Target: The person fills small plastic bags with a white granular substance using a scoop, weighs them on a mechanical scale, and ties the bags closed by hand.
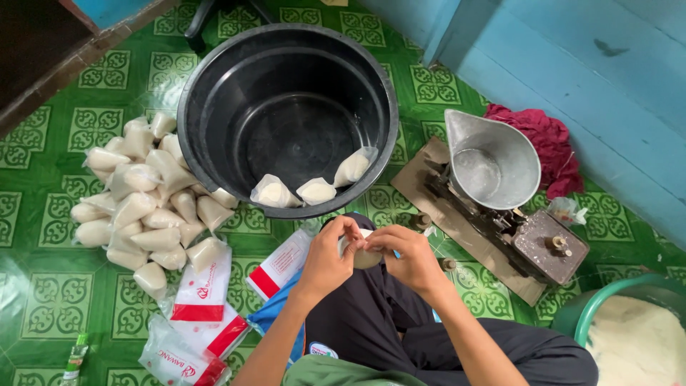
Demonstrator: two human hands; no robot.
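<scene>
My left hand [331,254] and my right hand [406,255] meet over my lap, both gripping a small clear bag of white grains [365,256] between the fingers. Only a sliver of the bag shows between them. Just beyond my hands stands a big black tub [214,78] holding three filled bags [316,190] at its near side. A heap of several similar filled bags [146,196] lies on the floor to the left of the tub.
A metal balance scale with a scoop pan [493,161] sits on cardboard at right, a red cloth [550,139] behind it. A green basin of white grains [629,336] is at lower right. Red-and-white packets [204,293] lie at lower left. Blue wall behind.
</scene>
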